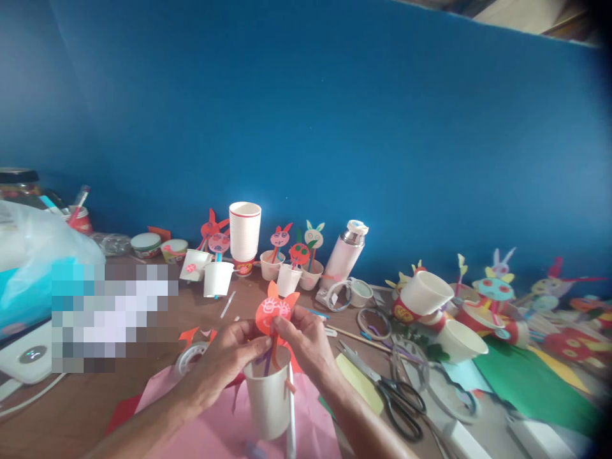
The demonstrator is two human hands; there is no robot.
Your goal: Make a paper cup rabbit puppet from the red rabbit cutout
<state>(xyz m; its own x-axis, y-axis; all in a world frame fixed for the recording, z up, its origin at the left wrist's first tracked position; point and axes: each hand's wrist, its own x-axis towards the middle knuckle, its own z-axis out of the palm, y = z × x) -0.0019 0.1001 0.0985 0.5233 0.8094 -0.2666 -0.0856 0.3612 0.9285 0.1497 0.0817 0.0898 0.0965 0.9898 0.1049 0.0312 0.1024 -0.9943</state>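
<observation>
An orange paper rabbit face (273, 313) with pale drawn eyes and two pointed ears stands upright above a white paper cup (268, 405). My left hand (234, 347) pinches its lower left side, the fingertips partly behind it. At the right edge, my right hand (306, 331) holds the face between thumb and fingers. A purple strip (266, 364) and an orange strip (275, 350) run from below the face into the cup. A white straw (291, 414) stands along the cup's right side. Beneath the cup lies pink paper (191, 414).
Scissors (396, 395) and tape rolls (375, 323) lie to the right, with green paper (530, 382) beyond. Finished-looking cup figures (289, 280), stacked cups (245, 233) and a thermos (345, 255) line the blue wall (306, 127). A plastic bag (43, 255) sits left.
</observation>
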